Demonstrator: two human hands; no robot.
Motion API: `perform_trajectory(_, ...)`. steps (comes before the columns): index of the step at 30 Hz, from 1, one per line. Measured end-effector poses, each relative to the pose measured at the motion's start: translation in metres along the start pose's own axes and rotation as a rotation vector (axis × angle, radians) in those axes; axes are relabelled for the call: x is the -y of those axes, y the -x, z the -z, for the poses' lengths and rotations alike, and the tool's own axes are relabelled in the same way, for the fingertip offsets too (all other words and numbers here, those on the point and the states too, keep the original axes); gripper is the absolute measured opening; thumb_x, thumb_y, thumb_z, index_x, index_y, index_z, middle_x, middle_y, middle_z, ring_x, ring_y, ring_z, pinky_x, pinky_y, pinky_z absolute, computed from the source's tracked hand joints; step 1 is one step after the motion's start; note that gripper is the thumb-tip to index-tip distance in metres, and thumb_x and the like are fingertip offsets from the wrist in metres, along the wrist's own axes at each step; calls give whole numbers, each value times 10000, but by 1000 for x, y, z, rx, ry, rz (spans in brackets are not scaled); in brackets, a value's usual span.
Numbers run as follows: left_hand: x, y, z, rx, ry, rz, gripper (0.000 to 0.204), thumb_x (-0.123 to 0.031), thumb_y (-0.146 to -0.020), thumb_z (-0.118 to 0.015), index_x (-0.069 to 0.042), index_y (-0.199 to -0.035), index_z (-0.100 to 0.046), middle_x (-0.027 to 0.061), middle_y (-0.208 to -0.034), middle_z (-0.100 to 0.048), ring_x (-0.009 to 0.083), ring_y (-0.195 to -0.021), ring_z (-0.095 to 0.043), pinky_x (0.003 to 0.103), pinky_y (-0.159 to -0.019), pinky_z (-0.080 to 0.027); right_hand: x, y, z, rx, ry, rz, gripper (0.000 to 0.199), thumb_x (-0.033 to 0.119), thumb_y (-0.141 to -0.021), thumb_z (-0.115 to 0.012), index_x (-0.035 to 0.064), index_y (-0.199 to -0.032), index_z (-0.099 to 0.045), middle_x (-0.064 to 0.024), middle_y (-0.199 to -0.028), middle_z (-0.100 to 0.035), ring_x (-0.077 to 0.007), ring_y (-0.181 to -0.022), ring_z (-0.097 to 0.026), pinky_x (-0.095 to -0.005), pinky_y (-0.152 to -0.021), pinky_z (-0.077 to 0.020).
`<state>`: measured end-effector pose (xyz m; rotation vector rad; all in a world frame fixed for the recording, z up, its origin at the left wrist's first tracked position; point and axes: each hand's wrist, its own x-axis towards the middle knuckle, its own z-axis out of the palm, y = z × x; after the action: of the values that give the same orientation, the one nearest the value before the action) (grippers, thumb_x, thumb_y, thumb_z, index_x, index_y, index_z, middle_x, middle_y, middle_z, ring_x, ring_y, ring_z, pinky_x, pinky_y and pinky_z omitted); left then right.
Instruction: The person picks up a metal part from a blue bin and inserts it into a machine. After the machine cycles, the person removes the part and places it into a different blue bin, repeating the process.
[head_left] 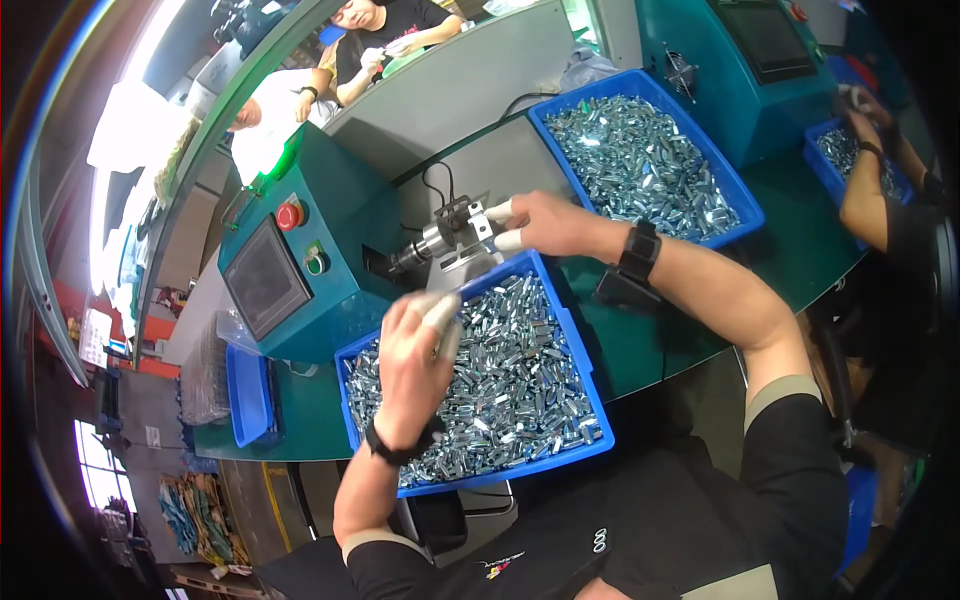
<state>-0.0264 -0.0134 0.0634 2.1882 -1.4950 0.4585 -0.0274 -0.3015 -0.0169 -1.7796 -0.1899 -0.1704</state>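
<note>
My right hand (pixel 548 222) reaches to a small metal fixture (pixel 478 222) in front of a chuck (pixel 430 243) on the green machine. Its thumb and index finger, in pale finger covers, grip the fixture's near end. My left hand (pixel 412 355), slightly blurred, hovers over a blue bin (pixel 598 400) heaped with small shiny metal pieces (pixel 505 390). Its covered fingers are curled together, and what they hold, if anything, is hidden. Both wrists carry black bands.
A second blue bin (pixel 745 205) of metal pieces stands at the back right beside another green machine (pixel 735 90). The near machine (pixel 340 225) has a dark screen (pixel 267 278) and red button (pixel 289 215). An upright blue tray (pixel 250 395) stands left. Co-workers sit behind and at right.
</note>
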Motion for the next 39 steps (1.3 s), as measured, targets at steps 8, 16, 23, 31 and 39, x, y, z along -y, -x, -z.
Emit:
perform_trajectory(8,-46,139,16,-65,53,314,344,50,-851,-778,-53,-1179,-758,121,-1161,-736,356,-1107,-688,440,-976,-550,39,-34,16,265,34,-275,424,240,-980,-739,87,-1375,-738,-35,-1084,-755,-90,-797,-595,-242,-716,-514)
perform_trajectory(16,-63,186,-8,-266,-16,497,310,43,-869,-749,-5,-1176,-746,143,-1141,-738,366,-1095,-685,454,-967,-541,7,-58,5,250,107,-208,361,242,-999,-732,103,-1330,-768,-26,-1033,-739,-103,-817,-599,-254,-724,-526)
perform_trajectory(23,-62,184,-13,-267,-32,526,321,35,-861,-740,6,-1181,-741,141,-1143,-740,366,-1100,-686,455,-978,-539,1,-50,-2,167,67,-64,315,223,-990,-731,112,-1277,-796,5,-952,-739,-81,-760,-580,-257,-692,-511)
perform_trajectory(31,-64,183,-13,-277,-40,531,308,28,-874,-720,10,-1181,-738,157,-1122,-729,375,-1078,-684,452,-954,-537,9,-49,3,211,112,-141,316,216,-1019,-726,93,-1305,-780,-11,-1036,-726,-89,-852,-601,-259,-720,-526)
perform_trajectory(39,-69,187,-11,-276,-37,597,297,20,-874,-728,6,-1170,-743,157,-1111,-732,376,-1074,-685,449,-952,-539,7,-51,-1,186,76,-177,301,223,-1022,-724,82,-1281,-784,14,-1030,-746,-64,-826,-594,-243,-706,-517)
